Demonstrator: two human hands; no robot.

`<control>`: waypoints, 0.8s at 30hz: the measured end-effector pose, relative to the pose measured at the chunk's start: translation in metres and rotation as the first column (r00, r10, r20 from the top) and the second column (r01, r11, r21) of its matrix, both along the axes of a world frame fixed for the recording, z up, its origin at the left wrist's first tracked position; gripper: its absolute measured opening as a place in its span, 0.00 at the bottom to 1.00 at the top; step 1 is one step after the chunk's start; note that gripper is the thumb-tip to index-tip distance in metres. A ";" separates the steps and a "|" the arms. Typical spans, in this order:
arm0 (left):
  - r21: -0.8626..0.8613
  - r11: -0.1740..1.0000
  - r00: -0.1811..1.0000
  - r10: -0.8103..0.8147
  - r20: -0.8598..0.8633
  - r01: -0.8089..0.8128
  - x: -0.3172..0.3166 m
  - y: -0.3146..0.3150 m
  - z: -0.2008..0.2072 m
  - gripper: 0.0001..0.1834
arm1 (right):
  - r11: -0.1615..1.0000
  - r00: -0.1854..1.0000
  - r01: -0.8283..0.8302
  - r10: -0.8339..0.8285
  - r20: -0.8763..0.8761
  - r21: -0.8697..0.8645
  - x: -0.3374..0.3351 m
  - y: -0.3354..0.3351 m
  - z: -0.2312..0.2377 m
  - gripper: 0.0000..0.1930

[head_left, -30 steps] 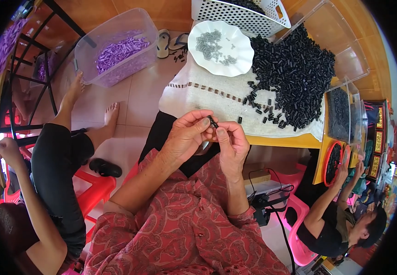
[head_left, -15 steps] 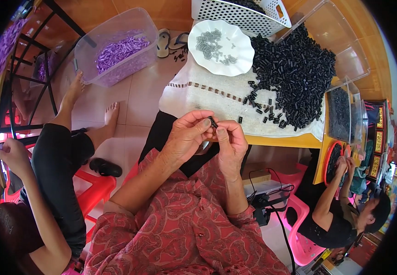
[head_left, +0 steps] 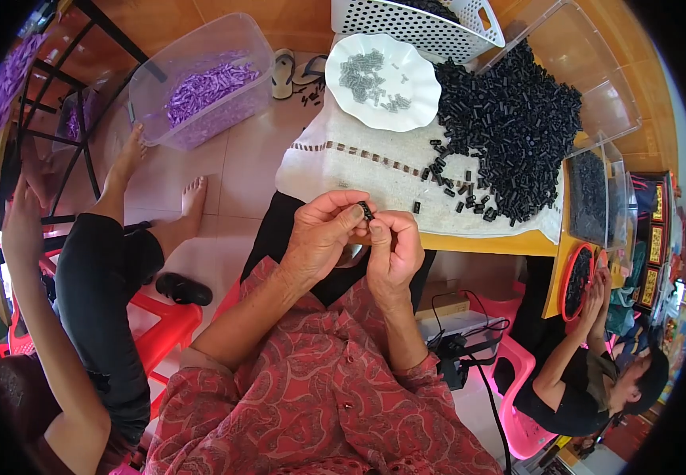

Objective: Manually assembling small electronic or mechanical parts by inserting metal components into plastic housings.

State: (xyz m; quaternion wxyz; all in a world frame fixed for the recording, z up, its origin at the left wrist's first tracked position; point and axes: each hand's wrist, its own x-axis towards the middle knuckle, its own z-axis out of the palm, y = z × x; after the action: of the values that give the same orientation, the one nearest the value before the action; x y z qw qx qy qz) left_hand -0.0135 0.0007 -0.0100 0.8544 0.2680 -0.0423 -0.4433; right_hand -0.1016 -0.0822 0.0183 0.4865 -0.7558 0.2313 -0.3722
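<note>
A small black plastic piece [head_left: 365, 210] with a row of holes or bumps sits pinched between the thumb and fingers of my left hand [head_left: 318, 241]. My right hand [head_left: 394, 253] is closed in a pinch right beside its lower end; whatever lies between those fingertips is too small to make out. Both hands are just off the near edge of the cloth-covered table [head_left: 319, 170]. Beyond them spreads a big heap of similar black pieces [head_left: 509, 127], with several loose ones at its near side. A white wavy-rimmed plate [head_left: 406, 111] carries small clear pieces [head_left: 361, 73].
Behind the plate stands a white perforated basket [head_left: 430, 36]. Clear plastic boxes [head_left: 596, 198] flank the heap. On the floor at left is a clear tub [head_left: 224, 119] of purple pieces. One person sits at my left; another at my right works by a red tray [head_left: 577, 281].
My right hand has shifted slightly left and its fingers have curled in closer by the black piece. My left hand has barely moved. The left co-worker's hands have risen.
</note>
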 end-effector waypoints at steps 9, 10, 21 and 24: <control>0.095 0.993 0.991 0.056 0.119 -0.067 -0.002 -0.001 0.008 0.11 | 0.995 0.999 0.028 -0.030 -0.022 -0.093 0.003 0.002 0.006 0.05; 0.075 0.995 0.993 0.060 0.103 -0.068 -0.003 -0.002 0.007 0.11 | 0.998 0.999 0.018 -0.021 -0.035 -0.061 0.003 0.002 0.009 0.05; 0.064 0.996 0.997 0.051 0.055 -0.054 -0.002 0.000 0.010 0.10 | 0.976 0.997 -0.077 0.069 0.045 0.202 0.000 0.000 0.008 0.03; 0.148 0.985 0.986 0.067 0.151 -0.089 -0.001 -0.001 0.017 0.10 | 0.967 0.997 -0.077 0.070 0.039 0.243 -0.001 0.002 0.008 0.03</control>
State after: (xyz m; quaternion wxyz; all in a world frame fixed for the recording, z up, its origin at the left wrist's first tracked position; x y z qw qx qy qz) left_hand -0.0144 -0.0002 0.0075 0.8425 0.3662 -0.0595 -0.3906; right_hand -0.1029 -0.0804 0.0268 0.5926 -0.6927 0.2398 -0.3338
